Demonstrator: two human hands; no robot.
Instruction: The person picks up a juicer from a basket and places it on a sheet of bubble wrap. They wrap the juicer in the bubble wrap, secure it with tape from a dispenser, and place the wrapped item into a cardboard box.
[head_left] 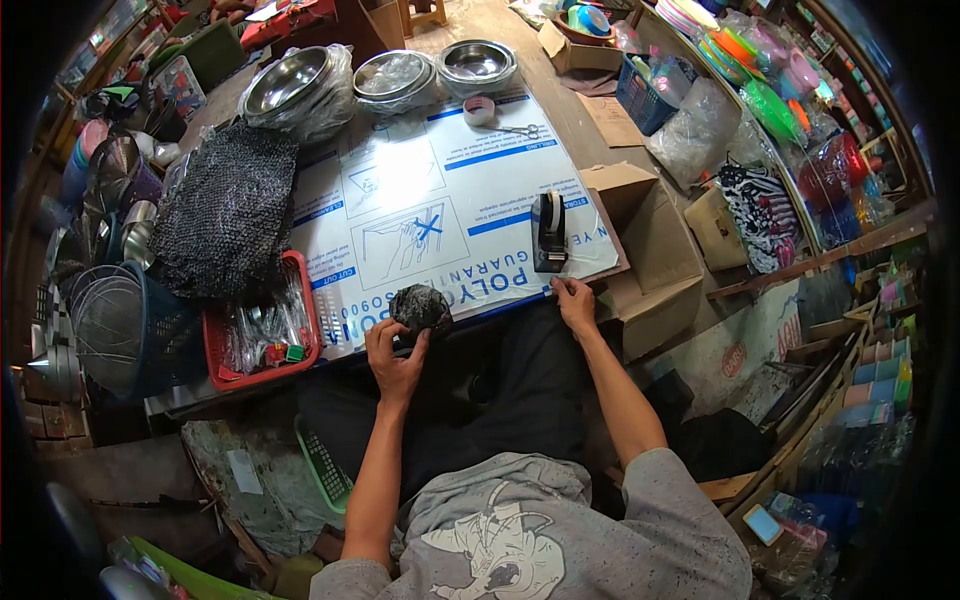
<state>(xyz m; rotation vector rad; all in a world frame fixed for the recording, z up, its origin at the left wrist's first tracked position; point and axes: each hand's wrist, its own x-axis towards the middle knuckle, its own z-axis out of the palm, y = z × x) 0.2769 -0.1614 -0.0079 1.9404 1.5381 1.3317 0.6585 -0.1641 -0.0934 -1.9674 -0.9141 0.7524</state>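
Note:
At the board's front edge my left hand point(396, 358) has its fingers and thumb around the near side of a round bundle wrapped in black plastic point(420, 308). My right hand point(573, 302) is at the edge further right, thumb and fingers pinched together just below a black tape dispenser point(550, 232); whatever is between them is too small to make out. Both lie by the white printed board point(400, 262). A sheet of black bubble wrap point(225, 210) covers the board's left side.
Wrapped steel bowls point(480, 62) stand along the far edge, near a tape roll point(479, 110) and scissors point(515, 130). A red basket point(212, 345) of small packets is left of my left hand. An open cardboard box point(655, 290) sits right of the board.

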